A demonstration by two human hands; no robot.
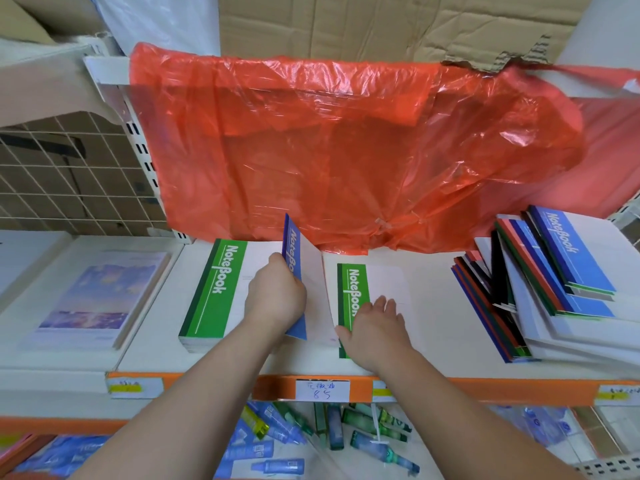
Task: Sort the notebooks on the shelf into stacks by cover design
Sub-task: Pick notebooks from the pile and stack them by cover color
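Directly above the handwritten price tag (322,389), on the white shelf (433,306), a single green notebook (349,285) is laid flat. It is pressed down by the right hand (375,329), whose fingers are straight and spread across its cover. Just up and left of the tag, a blue notebook (311,289) is held on its edge, tilted. It is gripped at its blue band by the left hand (275,296), with the fingers curled round it. Further left of the tag, a stack of green notebooks (211,292) is seen lying flat, its right part covered by the left wrist. Far left of the tag, a stack with lavender sky covers (93,296) is set on the neighbouring board. Well right of the tag, an untidy pile of notebooks (540,296) is found, with blue, red, green and black bands mixed and a blue one on top. Above the tag, behind the notebooks, a red plastic sheet (346,150) is draped from the upper shelf. Below the tag, small blue and green packets (277,431) are scattered on the lower shelf.
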